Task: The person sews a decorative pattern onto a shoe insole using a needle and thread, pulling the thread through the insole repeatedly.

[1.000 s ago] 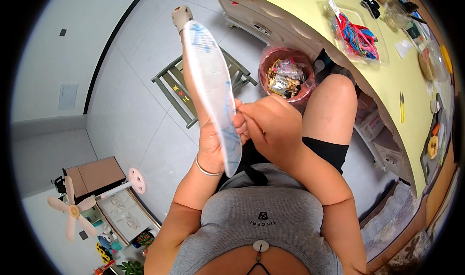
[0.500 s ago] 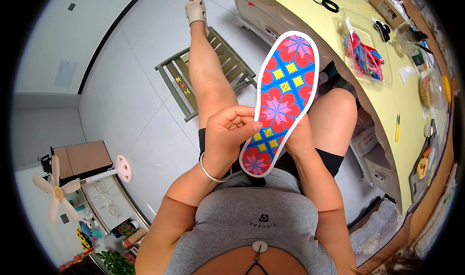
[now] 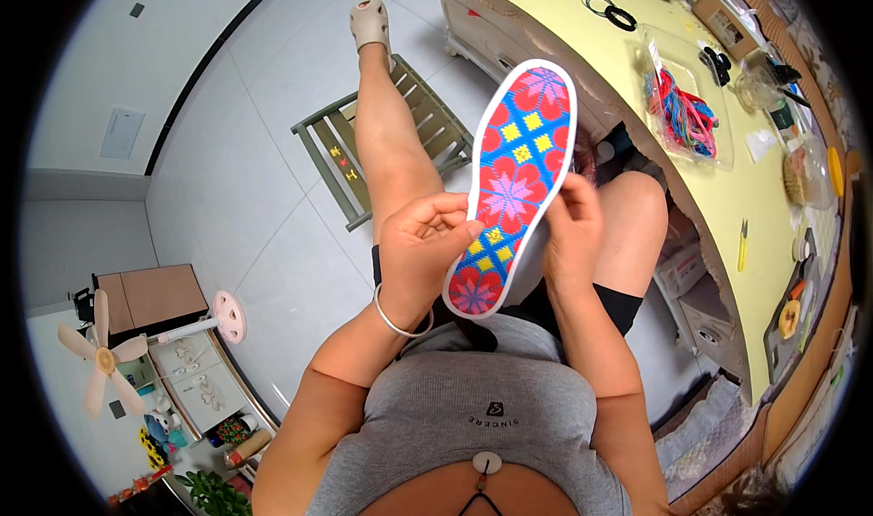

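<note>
Left hand [image 3: 420, 248] is curled around the left edge of an embroidered insole [image 3: 515, 187], held upright above the lap; the right hand [image 3: 570, 234] pinches its right edge. Judged light, thin and flexible, it is best gripped at both edges near the heel. Right of the hands, thread bundles [image 3: 680, 111] lie on the yellow tabletop [image 3: 727, 198].

Clear plastic bag [image 3: 688, 98] of coloured threads — yellow table [image 3: 727, 198], brown box [image 3: 718, 20]

Pale tiled floor [image 3: 227, 180], yellow table [image 3: 718, 198], standing fan [image 3: 100, 361], green stool [image 3: 336, 166]
</note>
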`<move>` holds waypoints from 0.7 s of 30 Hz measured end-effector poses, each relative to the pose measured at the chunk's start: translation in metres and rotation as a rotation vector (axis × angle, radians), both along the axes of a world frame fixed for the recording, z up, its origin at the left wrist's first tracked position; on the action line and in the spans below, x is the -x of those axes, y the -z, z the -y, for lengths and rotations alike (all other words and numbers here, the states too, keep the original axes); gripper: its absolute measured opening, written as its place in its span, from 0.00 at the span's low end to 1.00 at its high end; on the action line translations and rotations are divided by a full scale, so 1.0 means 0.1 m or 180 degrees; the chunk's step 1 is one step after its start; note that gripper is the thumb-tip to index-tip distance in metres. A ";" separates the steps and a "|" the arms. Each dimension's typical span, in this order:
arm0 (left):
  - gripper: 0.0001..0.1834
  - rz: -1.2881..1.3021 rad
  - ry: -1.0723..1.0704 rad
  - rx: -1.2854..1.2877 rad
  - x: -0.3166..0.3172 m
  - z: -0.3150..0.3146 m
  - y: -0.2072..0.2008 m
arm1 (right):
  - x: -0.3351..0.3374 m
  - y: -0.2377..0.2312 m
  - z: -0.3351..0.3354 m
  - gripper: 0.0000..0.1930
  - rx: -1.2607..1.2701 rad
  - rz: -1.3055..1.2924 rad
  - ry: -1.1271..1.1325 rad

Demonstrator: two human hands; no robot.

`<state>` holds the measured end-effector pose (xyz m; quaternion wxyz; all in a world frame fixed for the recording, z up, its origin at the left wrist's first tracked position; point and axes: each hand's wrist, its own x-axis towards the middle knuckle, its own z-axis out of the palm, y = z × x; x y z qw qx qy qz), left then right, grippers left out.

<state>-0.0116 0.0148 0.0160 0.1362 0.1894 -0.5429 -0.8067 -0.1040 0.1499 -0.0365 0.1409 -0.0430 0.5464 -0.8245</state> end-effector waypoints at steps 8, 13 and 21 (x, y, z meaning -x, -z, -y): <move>0.12 -0.0168 0.0028 0.0392 0.04 -0.08 0.09 | -0.06 -0.38 0.04 0.10 -0.1692 -0.3777 0.0137; 0.12 0.0061 -0.0307 0.0473 0.06 0.09 0.25 | -0.15 -0.67 -0.11 0.07 0.1247 -0.0380 -0.0528; 0.11 0.0067 -0.0624 0.0803 0.01 0.19 0.29 | 0.27 -0.70 -0.64 0.05 0.0444 -0.1064 0.1234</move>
